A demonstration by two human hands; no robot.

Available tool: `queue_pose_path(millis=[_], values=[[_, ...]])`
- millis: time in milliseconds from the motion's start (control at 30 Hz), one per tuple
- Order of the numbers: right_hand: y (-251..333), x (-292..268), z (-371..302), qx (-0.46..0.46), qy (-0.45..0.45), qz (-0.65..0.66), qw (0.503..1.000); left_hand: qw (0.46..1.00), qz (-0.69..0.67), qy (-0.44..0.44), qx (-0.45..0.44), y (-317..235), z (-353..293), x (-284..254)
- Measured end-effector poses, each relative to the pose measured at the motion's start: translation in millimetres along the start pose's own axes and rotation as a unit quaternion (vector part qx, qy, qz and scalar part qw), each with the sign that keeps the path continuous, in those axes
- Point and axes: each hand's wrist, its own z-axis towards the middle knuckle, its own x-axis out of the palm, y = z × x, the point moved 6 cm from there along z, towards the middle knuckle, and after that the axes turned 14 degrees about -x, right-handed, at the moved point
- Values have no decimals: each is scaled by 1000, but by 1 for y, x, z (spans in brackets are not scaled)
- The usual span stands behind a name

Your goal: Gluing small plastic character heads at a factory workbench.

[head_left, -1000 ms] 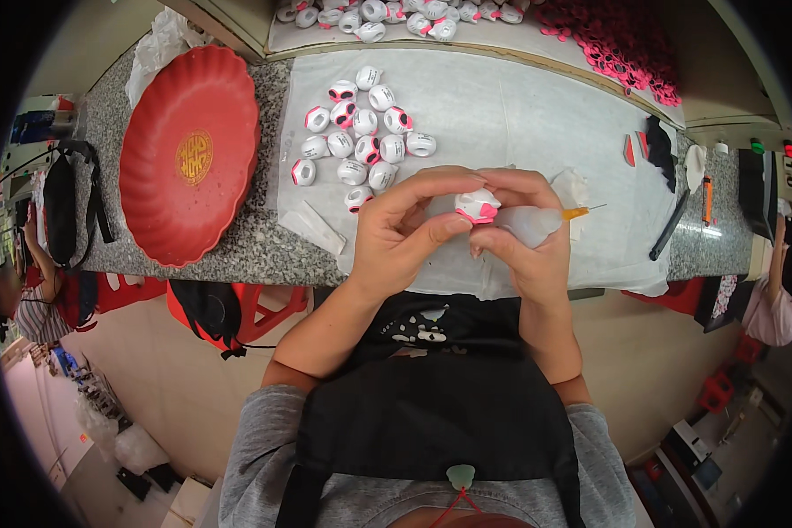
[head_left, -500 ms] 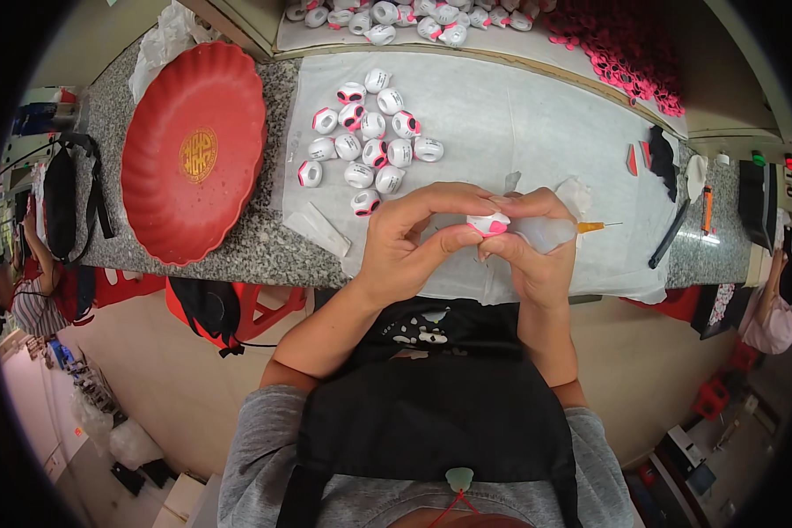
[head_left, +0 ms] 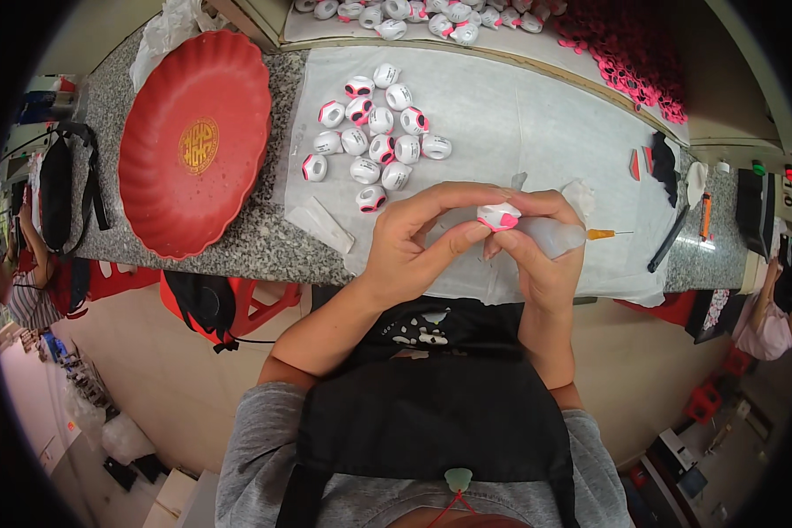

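Observation:
My left hand (head_left: pixel 402 248) pinches a small white plastic piece with a pink patch (head_left: pixel 499 217) between thumb and fingertips. The thumb and forefinger of my right hand (head_left: pixel 544 268) press on the same piece from the other side. Tucked in the right palm is a translucent squeeze bottle (head_left: pixel 554 236), its orange needle tip (head_left: pixel 600 234) pointing right. Beyond the left hand, several similar rounded white pieces (head_left: pixel 380 121), some with pink and black parts, lie grouped on a white sheet (head_left: pixel 484 114).
A red scalloped tray (head_left: pixel 154 198) stands at the left on the speckled counter (head_left: pixel 282 114). White pieces (head_left: pixel 453 18) and a pink heap (head_left: pixel 634 70) fill the shelf behind. Black scraps (head_left: pixel 663 167), a dark strip (head_left: pixel 669 239) and an orange-handled tool (head_left: pixel 706 216) lie at the right.
The held piece has tipped slightly, turning its pink patch in my fingers. Both hands have shifted a little to the right, and the bottle's needle with them.

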Motion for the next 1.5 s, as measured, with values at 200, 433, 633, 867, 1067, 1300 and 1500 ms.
queue_pose_path(millis=[200,433,633,867,1067,1300,1500], values=[[-2,1,-3,-2,-26,23,999,996,69,1,57,-7,-1,-1],[-3,-1,-2,3,-24,27,999,998,46,-18,26,-2,-1,-1],[-1,1,-3,3,-46,-3,999,1000,9,-21,-18,0,-1,-1],[12,5,-10,-15,5,18,1000,994,-56,88,10,4,-3,2],[13,-3,-12,-81,3,22,996,994,-23,102,26,1,-1,10],[14,-25,3,-80,-63,-262,960,864,478,-71,140,-28,32,5],[6,-33,-3,-88,-87,-232,965,740,668,-30,74,-28,52,-7]])
